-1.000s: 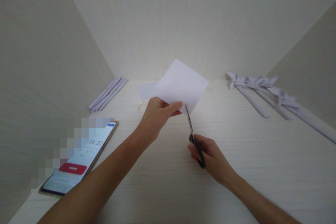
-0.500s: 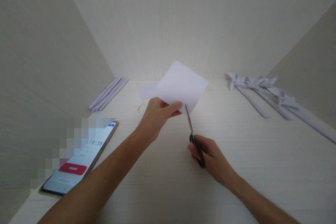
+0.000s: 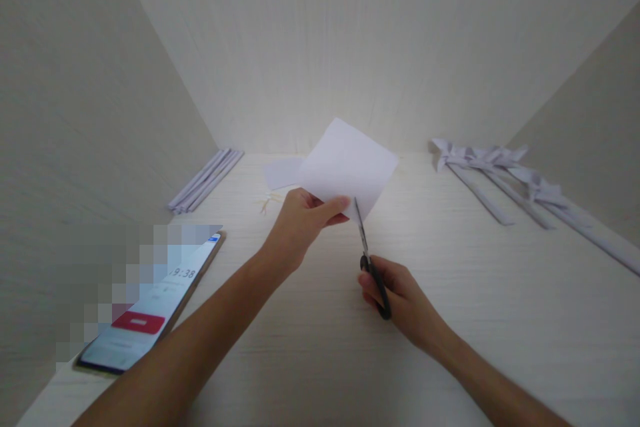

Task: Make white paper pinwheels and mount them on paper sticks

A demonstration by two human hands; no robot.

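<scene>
A white square sheet of paper [image 3: 350, 163] is held up over the table, tilted with a corner towards the wall. My left hand [image 3: 305, 217] pinches its near edge between thumb and fingers. In my right hand [image 3: 395, 290] is a pair of scissors [image 3: 365, 240] with black handles, fingers wrapped round the grips. The scissor blades meet the paper's near corner, just right of my left thumb, and look nearly closed. Whether a cut runs into the paper is too small to make out.
Behind the held paper lies another white sheet [image 3: 280, 173], with thin yellowish strands [image 3: 267, 200] before it. Rolled paper sticks [image 3: 207, 180] rest at the left wall. Paper pinwheel-like shapes on sticks [image 3: 480, 157] lie right. A phone [image 3: 155, 300] sits front left, beside my forearm.
The paper and my left hand have shifted very slightly right and down. My right hand and the scissors stay almost in place at the corner.
</scene>
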